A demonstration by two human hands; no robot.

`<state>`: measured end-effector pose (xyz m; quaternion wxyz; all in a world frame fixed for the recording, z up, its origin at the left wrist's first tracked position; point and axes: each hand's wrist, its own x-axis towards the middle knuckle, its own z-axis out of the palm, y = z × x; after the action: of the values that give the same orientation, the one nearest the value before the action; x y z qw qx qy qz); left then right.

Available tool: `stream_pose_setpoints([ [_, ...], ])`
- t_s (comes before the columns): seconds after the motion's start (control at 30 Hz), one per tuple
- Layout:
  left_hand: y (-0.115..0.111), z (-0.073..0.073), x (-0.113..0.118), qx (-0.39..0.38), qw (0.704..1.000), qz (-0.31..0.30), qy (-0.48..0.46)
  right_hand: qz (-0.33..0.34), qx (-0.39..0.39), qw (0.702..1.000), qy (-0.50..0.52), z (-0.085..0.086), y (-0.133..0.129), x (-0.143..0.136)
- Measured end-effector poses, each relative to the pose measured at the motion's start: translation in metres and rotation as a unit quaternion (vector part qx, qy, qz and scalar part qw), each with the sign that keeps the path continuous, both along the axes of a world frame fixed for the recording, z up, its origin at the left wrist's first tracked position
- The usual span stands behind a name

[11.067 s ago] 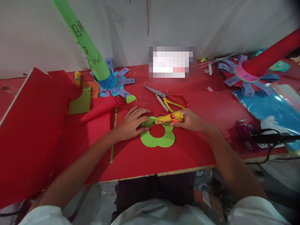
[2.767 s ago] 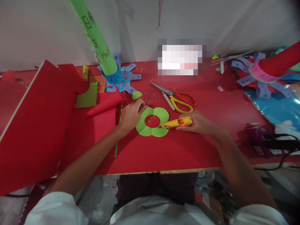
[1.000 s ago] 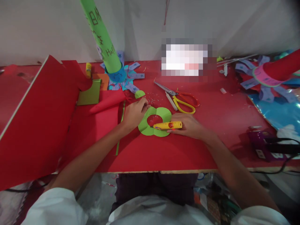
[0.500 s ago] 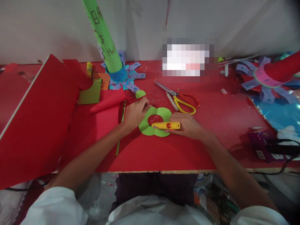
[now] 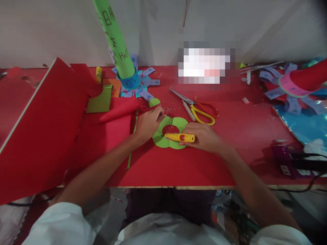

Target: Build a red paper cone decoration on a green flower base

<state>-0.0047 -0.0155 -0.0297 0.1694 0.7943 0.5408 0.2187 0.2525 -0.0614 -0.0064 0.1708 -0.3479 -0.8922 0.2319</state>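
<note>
A green paper flower [image 5: 159, 139] with a round hole in its middle lies flat on the red tabletop. At its upper left edge, the curled fingers of my left hand [image 5: 151, 119] pinch the paper, though the fingertips are partly hidden. My right hand [image 5: 201, 135] grips a yellow glue gun [image 5: 178, 137], held low across the flower's lower part with its nozzle pointing left at the rim of the hole. Behind my right hand are scissors [image 5: 201, 114] with one red and one yellow handle, and a pale stick [image 5: 188, 110]. A green paper circle [image 5: 154, 102] sits beyond my left hand.
A tall green paper tube [image 5: 120, 51] on a blue base stands at the back left. Red card [image 5: 43, 129] leans up at the left, near a yellow glue stick [image 5: 98, 75]. At the right are a purple box [image 5: 283, 158] and blue film [image 5: 301, 122].
The glue gun has shifted slightly left over the flower in my right hand. My left hand keeps its place at the flower's edge. The whole view has moved a little.
</note>
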Motion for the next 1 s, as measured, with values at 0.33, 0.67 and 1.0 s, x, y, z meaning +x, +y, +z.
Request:
stream_pose_setpoints([
  [0.33, 0.0007, -0.0016, 0.0007, 0.000, 1.000, 0.004, 0.005, -0.028, 0.029, 0.999, -0.025, -0.0032, 0.0001, -0.0042],
  [0.67, 0.0004, -0.0022, 0.0006, 0.004, 1.000, 0.001, 0.004, -0.082, 0.035, 0.996, -0.022, -0.0069, 0.0001, -0.0046],
  [1.0, -0.0002, -0.0005, 0.0014, 0.000, 1.000, 0.000, 0.010, -0.129, 0.035, 0.991, -0.018, -0.0060, 0.0001, -0.0064],
])
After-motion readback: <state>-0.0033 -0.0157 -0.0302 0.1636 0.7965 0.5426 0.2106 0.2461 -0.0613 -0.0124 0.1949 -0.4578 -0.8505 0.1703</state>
